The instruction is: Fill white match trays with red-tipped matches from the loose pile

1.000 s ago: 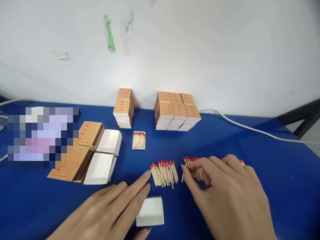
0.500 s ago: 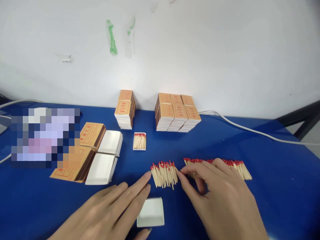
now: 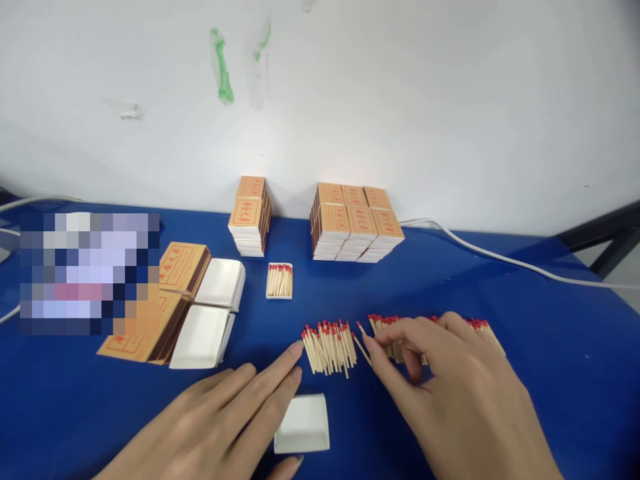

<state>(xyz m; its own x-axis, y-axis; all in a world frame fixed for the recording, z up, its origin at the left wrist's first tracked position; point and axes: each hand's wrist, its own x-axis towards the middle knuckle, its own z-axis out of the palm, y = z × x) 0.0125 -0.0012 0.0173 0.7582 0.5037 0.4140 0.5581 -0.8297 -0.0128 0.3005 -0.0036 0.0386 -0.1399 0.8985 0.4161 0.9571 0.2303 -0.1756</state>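
Note:
My left hand [image 3: 220, 420] lies flat on the blue table [image 3: 550, 373], fingers stretched out, its fingertip touching a small bundle of red-tipped matches [image 3: 329, 345]. An empty white inner tray [image 3: 302, 424] sits beside its thumb. My right hand [image 3: 450, 393] rests on a long row of matches [image 3: 480, 328], its thumb and forefinger pinching one single match [image 3: 361, 340] pulled out towards the small bundle.
At the back stand two stacks of orange matchboxes [image 3: 249, 213] [image 3: 354, 221]. A small tray filled with matches [image 3: 279, 280] lies in front of them. Orange sleeves [image 3: 181, 267] and white trays [image 3: 219, 283] lie left. A white cable [image 3: 500, 257] runs along the right.
My right hand has shifted over the long row and drawn one match out to the left. The left hand has stayed still.

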